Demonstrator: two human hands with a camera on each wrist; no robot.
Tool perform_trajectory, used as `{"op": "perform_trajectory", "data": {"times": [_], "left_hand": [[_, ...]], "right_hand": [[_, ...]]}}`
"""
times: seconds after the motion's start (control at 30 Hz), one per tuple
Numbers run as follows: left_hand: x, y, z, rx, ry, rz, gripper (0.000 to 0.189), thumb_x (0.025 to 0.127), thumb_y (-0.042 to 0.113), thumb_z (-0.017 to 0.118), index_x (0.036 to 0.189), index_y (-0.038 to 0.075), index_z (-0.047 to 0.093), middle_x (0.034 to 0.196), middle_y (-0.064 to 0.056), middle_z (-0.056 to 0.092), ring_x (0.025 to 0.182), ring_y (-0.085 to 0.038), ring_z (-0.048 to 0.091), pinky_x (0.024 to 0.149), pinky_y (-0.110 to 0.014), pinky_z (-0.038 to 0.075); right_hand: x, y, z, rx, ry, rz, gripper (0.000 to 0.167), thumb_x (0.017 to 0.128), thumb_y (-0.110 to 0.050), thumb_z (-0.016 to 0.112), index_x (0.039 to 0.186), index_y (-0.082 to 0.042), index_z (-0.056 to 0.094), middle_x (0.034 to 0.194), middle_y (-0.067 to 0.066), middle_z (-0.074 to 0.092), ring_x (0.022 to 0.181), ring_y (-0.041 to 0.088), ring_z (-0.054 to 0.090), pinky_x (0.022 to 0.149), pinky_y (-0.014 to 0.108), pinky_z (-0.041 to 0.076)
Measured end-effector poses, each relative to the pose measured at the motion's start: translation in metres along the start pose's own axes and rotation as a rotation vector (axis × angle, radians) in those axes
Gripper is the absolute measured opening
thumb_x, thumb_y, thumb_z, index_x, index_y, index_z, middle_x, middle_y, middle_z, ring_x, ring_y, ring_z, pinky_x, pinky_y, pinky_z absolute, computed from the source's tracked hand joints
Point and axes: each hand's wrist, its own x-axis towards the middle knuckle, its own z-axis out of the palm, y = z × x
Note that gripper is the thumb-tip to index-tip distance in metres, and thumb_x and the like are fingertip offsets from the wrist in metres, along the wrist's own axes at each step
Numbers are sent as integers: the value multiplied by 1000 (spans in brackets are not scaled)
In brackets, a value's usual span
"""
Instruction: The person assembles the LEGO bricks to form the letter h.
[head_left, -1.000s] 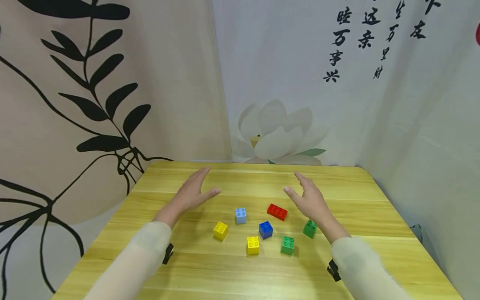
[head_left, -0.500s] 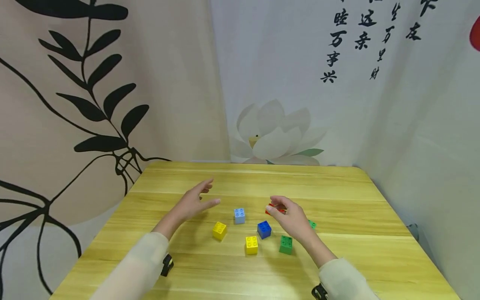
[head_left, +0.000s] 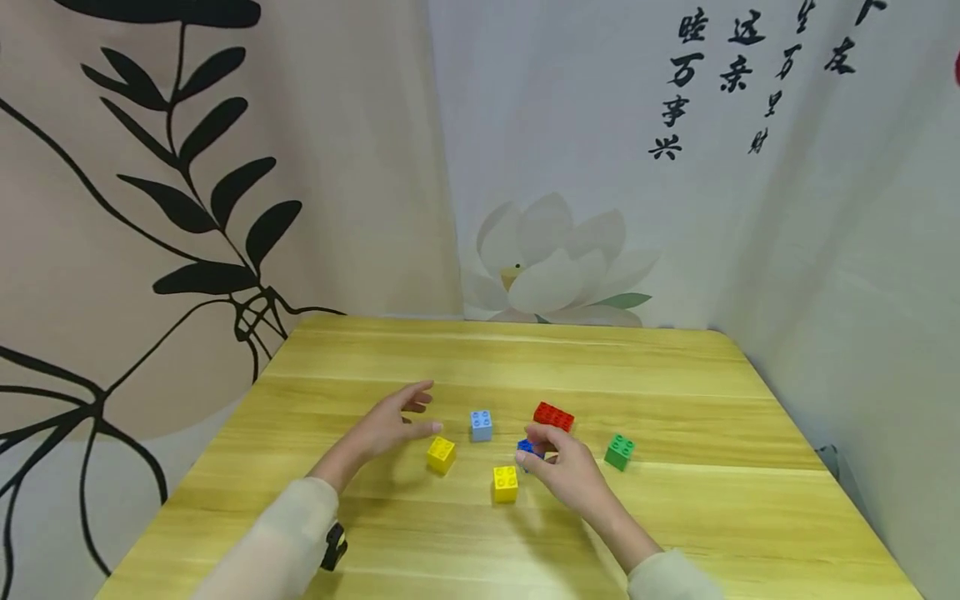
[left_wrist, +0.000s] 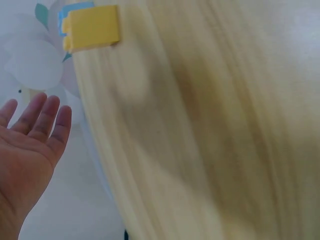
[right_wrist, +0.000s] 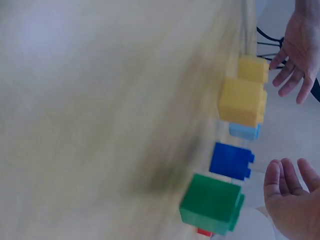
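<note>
My right hand point(head_left: 573, 475) hovers over the toy building bricks, its fingers loosely bent and holding nothing. Thumb and index finger overlap the dark blue brick point(head_left: 525, 447) in the head view; the right wrist view shows a gap between that brick and the fingertips above it. A green brick point(right_wrist: 210, 202) sits under this hand, hidden from the head camera. My left hand point(head_left: 386, 427) floats with fingers relaxed beside a yellow brick point(head_left: 441, 455) and a light blue brick point(head_left: 482, 426). Another yellow brick point(head_left: 506, 485) lies in front, between the hands.
A longer red brick point(head_left: 553, 415) rests behind the dark blue one, and a second green brick point(head_left: 619, 452) stands to the right. All are on a wooden table point(head_left: 420, 542), whose far edge meets a printed curtain point(head_left: 360, 167).
My right hand has come in from the right, passed over the red brick, then moved nearer, over the dark blue brick. The left hand has lowered slightly toward me. The bricks keep their places.
</note>
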Motion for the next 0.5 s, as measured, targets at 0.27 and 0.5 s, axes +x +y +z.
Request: {"op": "perform_trajectory", "data": {"times": [0.27,0.5], "left_hand": [[-5,-13,6,-29,-42,-35,77,88,33,77,152,14,39,143,-12,50,129,-32,47,104,-53,40],[-12,-21,11,-34,-71,-73,78,87,33,78,151,11,40,141,-12,52,128,-33,48,105,-54,38]], "right_hand": [[-11,5,16,9,-3,44,55,89,-31,76,132,-1,59,118,12,64,110,29,57,86,37,51],[-19,12,33,-25,14,58,55,86,-25,79,131,0,59,123,13,62,110,28,58,89,42,52]]}}
